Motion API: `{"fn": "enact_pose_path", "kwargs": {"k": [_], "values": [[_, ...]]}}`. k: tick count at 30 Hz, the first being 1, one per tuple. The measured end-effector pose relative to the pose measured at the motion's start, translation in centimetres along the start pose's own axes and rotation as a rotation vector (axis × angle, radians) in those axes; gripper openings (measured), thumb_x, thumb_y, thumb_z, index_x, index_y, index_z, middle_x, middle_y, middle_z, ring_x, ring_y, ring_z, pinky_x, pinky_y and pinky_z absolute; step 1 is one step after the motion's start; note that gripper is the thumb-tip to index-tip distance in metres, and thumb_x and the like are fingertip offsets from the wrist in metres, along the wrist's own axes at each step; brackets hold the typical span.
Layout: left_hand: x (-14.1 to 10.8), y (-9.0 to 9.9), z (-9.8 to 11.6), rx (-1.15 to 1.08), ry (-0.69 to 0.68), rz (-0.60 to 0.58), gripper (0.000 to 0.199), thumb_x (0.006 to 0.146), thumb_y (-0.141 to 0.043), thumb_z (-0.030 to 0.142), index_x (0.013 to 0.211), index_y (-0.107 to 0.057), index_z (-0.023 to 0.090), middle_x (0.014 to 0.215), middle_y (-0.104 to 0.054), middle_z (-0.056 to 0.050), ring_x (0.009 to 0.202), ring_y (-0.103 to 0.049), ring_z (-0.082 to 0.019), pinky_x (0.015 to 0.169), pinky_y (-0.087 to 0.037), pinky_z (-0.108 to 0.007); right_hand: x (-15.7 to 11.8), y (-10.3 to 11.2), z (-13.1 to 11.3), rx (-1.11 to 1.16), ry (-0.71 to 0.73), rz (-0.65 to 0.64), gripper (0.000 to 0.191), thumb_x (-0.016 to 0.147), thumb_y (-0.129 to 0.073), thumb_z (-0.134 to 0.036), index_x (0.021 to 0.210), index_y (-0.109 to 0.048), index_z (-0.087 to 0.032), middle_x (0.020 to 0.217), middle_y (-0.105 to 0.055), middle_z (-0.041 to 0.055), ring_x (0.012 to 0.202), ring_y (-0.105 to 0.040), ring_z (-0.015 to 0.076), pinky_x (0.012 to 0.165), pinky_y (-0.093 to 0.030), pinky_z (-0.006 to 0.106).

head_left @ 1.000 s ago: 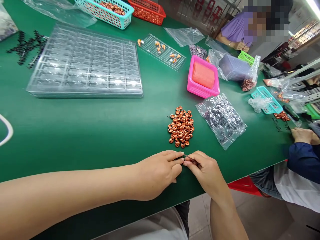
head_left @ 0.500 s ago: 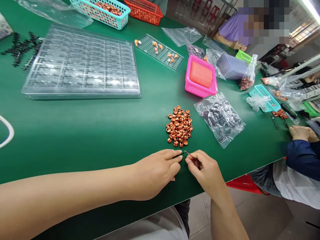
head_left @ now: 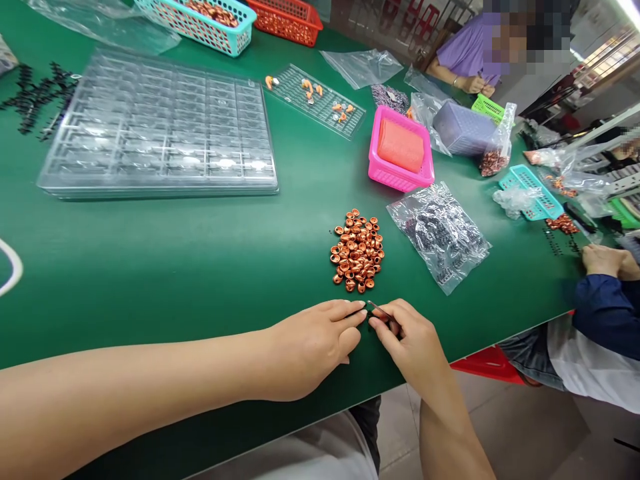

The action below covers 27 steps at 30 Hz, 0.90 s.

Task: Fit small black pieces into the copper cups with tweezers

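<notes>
My left hand lies on the green table with its index and middle fingers stretched out. Something small and dark shows in the gap between those fingers; its kind is too small to make out. My right hand pinches a pair of thin metal tweezers. Their tip points left, right beside my left fingertips. Tiny black bits lie by the right fingertips, partly hidden. Just beyond both hands is a pile of copper-coloured, hollow oval shells.
Stacked clear plastic trays stand at left, near black plastic strips. A pink basket and a clear bag of dark parts are beyond the pile. A blue basket stands at the back. Co-workers sit right and far right.
The view has shifted slightly. My left fingertips and the tweezers tip are a little closer together; otherwise both hands keep nearly the same pose.
</notes>
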<state>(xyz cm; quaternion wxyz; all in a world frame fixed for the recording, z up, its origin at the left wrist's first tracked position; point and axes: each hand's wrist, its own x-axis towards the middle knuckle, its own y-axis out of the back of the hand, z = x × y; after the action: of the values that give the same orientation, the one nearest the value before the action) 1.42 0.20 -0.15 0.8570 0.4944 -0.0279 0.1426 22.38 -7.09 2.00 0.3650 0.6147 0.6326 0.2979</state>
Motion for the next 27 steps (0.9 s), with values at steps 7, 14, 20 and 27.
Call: {"fn": "enact_pose_path", "kwargs": {"k": [7,14,20,27], "values": [[0.1,0.2,0.0,-0.075,-0.013,0.037,0.011,0.097,-0.051,0.018,0.093,-0.059,0.011,0.126,-0.063,-0.022,0.14,-0.04,-0.031,0.116,-0.036,-0.045,0.4,-0.7,-0.3,0.037,0.039,0.03,0.012,0.092,-0.052,-0.022,0.083,-0.06,-0.021,0.08,-0.061,0.0007,0.067,-0.054,0.0124,0.06,-0.041,0.024],[0.1,1.0,-0.2,-0.092,0.011,0.08,0.014,0.098,-0.048,0.017,0.088,-0.057,0.012,0.124,-0.064,-0.022,0.136,-0.045,-0.029,0.116,-0.037,-0.044,0.2,0.2,-0.4,0.11,0.012,0.04,0.014,0.091,-0.054,-0.023,0.078,-0.059,-0.021,0.076,-0.059,-0.0007,0.059,-0.048,0.0101,0.055,-0.04,0.022],[0.1,1.0,-0.3,-0.027,0.024,0.055,0.018,0.098,-0.047,0.018,0.086,-0.058,0.011,0.127,-0.062,-0.024,0.137,-0.043,-0.03,0.117,-0.035,-0.041,-0.4,0.5,0.1,0.115,-0.007,-0.001,0.006,0.092,-0.057,-0.026,0.091,-0.063,-0.024,0.086,-0.061,-0.0009,0.066,-0.051,0.0112,0.061,-0.042,0.023],[0.2,0.5,-0.6,-0.038,0.03,0.017,0.016,0.098,-0.049,0.02,0.094,-0.06,0.009,0.131,-0.06,-0.024,0.14,-0.038,-0.031,0.118,-0.034,-0.045,0.1,-0.2,-0.2,0.014,-0.011,-0.007,0.013,0.087,-0.067,-0.028,0.1,-0.063,-0.025,0.086,-0.059,-0.0023,0.069,-0.051,0.0118,0.065,-0.041,0.025]]}}
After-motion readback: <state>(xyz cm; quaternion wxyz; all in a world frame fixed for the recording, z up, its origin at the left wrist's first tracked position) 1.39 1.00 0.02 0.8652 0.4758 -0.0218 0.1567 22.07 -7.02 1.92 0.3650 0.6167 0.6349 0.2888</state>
